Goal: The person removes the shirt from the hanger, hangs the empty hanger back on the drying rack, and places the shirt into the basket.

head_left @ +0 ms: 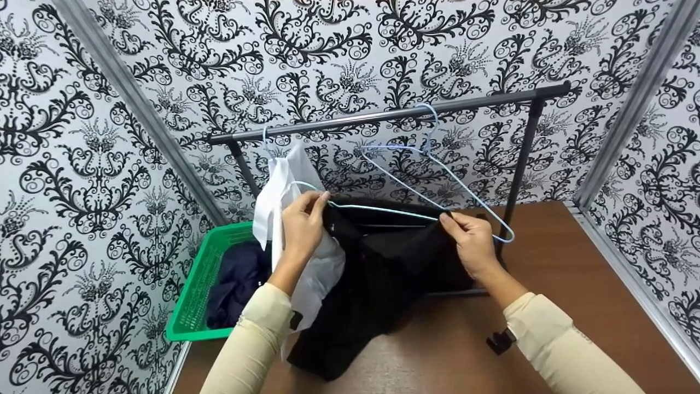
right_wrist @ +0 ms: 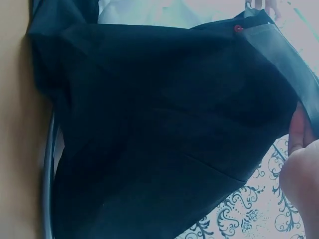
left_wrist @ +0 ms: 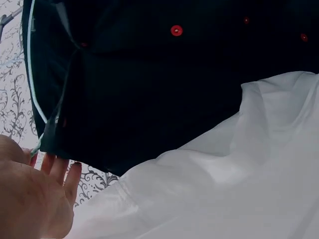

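A black shirt (head_left: 377,273) with red buttons hangs between the two hands, its lower part trailing over the table. Along its top edge runs a pale blue wire hanger (head_left: 383,209). The left hand (head_left: 303,224) pinches the shirt's left corner together with the hanger's end; the left wrist view shows the buttons (left_wrist: 177,31) and that hanger end near the fingers. At the opposite corner the right hand (head_left: 474,243) grips the black cloth, thumb on top. In the right wrist view its fingers (right_wrist: 297,130) are partly hidden under a fold.
A white garment (head_left: 276,191) hangs from a dark metal rack (head_left: 350,119), close beside the left hand. A bare blue hanger (head_left: 465,186) hangs from the rail behind the right hand. At left, a green basket (head_left: 186,306) holds dark navy cloth (head_left: 238,279). Patterned walls enclose the brown table (head_left: 547,241).
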A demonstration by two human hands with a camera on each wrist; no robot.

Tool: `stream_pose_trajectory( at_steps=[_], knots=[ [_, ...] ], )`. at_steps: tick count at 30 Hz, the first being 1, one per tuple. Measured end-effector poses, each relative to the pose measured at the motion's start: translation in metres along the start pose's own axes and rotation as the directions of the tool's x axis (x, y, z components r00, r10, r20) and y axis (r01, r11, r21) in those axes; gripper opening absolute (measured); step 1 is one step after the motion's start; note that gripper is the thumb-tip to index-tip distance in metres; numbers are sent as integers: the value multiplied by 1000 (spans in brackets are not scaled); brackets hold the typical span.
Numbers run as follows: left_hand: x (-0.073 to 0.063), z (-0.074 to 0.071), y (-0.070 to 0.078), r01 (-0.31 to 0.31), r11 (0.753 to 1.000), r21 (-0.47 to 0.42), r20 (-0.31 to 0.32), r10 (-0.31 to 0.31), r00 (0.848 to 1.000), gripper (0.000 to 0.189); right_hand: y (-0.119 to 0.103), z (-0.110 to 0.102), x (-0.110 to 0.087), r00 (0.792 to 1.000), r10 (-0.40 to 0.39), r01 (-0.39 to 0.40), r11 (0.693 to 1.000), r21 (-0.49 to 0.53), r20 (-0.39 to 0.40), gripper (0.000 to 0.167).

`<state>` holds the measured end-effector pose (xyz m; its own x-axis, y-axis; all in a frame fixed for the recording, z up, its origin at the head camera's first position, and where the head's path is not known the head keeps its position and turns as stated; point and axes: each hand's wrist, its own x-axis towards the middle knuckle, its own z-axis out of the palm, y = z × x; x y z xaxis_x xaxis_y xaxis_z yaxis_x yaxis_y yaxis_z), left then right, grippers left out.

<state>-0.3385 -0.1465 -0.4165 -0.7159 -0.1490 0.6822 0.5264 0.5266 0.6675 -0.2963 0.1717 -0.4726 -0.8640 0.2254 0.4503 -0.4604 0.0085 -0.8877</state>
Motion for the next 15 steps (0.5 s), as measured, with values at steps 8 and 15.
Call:
stream_pose_trajectory(
  at_steps=[8, 15],
  knots=[
    [-1, -1, 1, 12, 1000, -14, 4, -12, 1000, 16, -1, 3, 2, 983, 164, -183, 889, 420, 80, 30],
    [-4, 3, 4, 45, 999, 8, 26, -46, 999, 13, 5, 1, 4, 943, 256, -330, 624, 709, 213, 29]
  ],
)
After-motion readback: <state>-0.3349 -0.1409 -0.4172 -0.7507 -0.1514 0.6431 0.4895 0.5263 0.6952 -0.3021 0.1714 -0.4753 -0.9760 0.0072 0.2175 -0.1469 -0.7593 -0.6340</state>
